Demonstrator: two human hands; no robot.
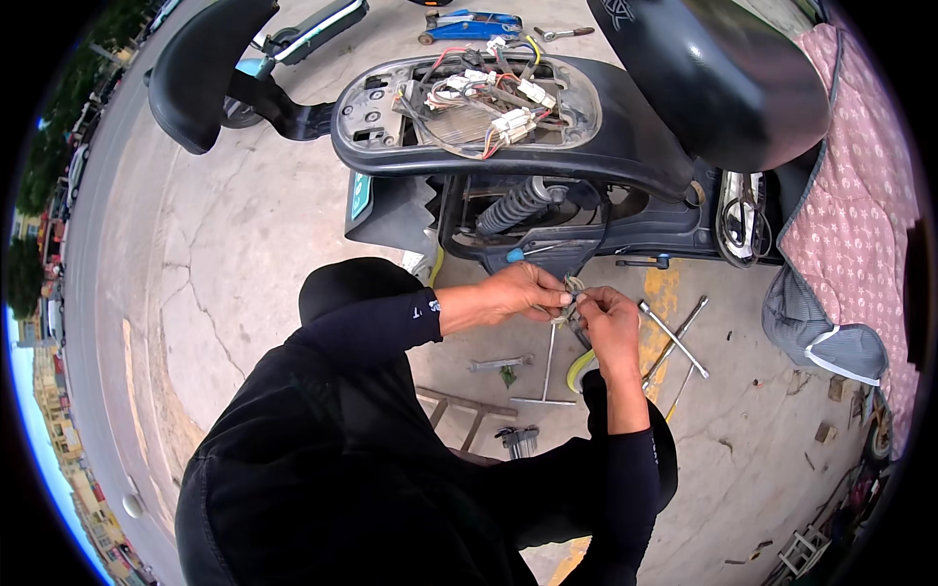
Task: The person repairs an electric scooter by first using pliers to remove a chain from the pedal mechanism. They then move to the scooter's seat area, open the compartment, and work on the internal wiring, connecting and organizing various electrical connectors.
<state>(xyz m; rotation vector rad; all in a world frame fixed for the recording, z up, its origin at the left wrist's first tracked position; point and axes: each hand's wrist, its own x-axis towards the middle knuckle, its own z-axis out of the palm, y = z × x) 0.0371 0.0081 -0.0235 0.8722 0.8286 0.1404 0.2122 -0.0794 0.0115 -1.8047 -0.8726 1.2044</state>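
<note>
My left hand (523, 292) and my right hand (610, 327) meet in front of the scooter's side, fingers pinched together. Between them is a small bundle of thin wires (571, 311), greyish and partly covered by my fingers; its ends are too small to make out. Just beyond my hands stands the scooter body (635, 127), with its seat (718, 78) tipped up. A nest of coloured wires and white connectors (489, 93) lies in the opened compartment. Below it a coil-spring shock absorber (521, 204) shows, and a blue-handled screwdriver (523, 254) rests near the lower frame.
On the concrete lie a cross-shaped lug wrench (674, 342), a wrench (501, 362) and a T-handle tool (547, 376). A blue floor jack (471, 26) sits beyond the scooter. The pink patterned cover (860, 186) hangs at the right. Part of a metal stool (459, 410) shows beneath me.
</note>
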